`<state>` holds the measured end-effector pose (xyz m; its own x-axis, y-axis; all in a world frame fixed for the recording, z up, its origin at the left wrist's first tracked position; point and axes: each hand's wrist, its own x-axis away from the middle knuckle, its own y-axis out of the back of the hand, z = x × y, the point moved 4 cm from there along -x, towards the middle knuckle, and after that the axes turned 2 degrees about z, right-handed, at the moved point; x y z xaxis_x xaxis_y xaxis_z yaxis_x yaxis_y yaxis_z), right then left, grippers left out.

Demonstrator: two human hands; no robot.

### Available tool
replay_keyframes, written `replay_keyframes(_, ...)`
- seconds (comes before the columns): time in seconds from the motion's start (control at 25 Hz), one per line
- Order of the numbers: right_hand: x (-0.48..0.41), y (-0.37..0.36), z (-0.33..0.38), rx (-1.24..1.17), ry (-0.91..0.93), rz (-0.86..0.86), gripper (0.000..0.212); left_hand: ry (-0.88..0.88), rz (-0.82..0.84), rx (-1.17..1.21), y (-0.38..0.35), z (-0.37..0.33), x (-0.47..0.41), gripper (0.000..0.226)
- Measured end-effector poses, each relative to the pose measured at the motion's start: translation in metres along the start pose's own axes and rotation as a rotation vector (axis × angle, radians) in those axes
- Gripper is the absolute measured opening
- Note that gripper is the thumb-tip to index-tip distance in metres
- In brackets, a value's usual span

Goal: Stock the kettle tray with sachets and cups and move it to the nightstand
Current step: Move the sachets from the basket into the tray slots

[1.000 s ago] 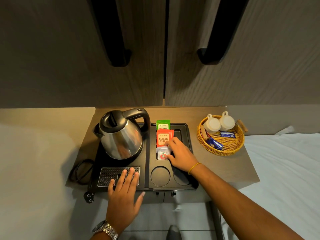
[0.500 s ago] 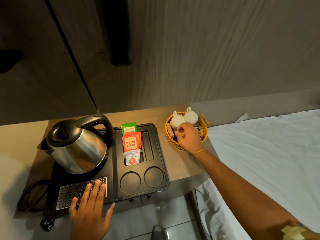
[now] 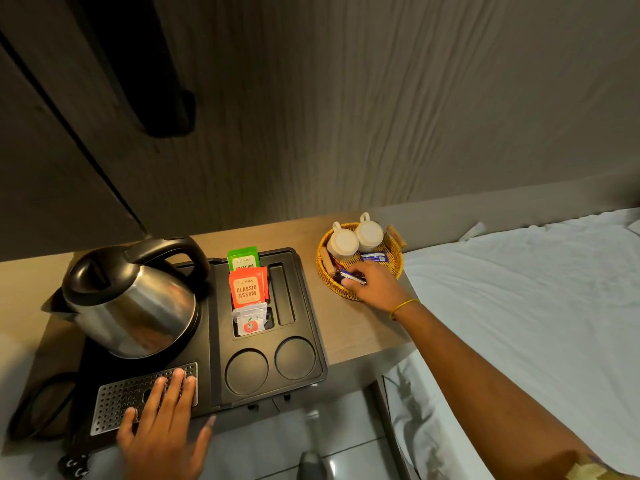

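A black kettle tray (image 3: 308, 306) sits on the wooden top and carries a steel kettle (image 3: 131, 299). Green, red and white sachets (image 3: 246, 289) stand in its left slot. The narrow slot beside them and both round cup wells (image 3: 295, 358) hold nothing. A wicker basket (image 3: 394, 268) to the right holds two upturned white cups (image 3: 356, 237) and blue sachets (image 3: 373, 257). My right hand (image 3: 374, 285) is inside the basket's near side, fingers pinched on a blue sachet (image 3: 351, 277). My left hand (image 3: 166, 424) lies flat on the tray's perforated drip grille.
A bed with white sheets (image 3: 526, 306) borders the top on the right. Dark wardrobe doors with a black handle (image 3: 166, 109) rise behind. The kettle's cord (image 3: 38, 407) loops at the left edge. Tiled floor (image 3: 270, 445) lies below the front edge.
My right hand left the tray's sachet slot and went right into the basket, where it now pinches a blue sachet. The view swung right. My left hand stayed on the grille.
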<state>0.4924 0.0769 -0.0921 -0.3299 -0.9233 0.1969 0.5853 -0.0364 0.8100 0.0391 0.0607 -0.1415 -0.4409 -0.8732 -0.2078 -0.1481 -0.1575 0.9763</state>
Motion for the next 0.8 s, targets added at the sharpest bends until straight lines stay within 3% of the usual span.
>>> replay_keyframes(0.24, -0.007, -0.002, -0.005, -0.097, -0.084, -0.043, 0.027, -0.009, 0.025, -0.023, -0.001, 0.003, -0.001, 0.081)
replay_keyframes(0.6, -0.001, 0.005, 0.0, -0.026, -0.061, -0.03, 0.023, 0.005, 0.127, 0.004, -0.003, 0.003, -0.002, 0.083)
replay_keyframes(0.8, 0.022, 0.018, 0.021, -0.221, -0.075, -0.347, 0.023, 0.011, 0.172, 0.026, 0.002, 0.001, -0.002, 0.083)
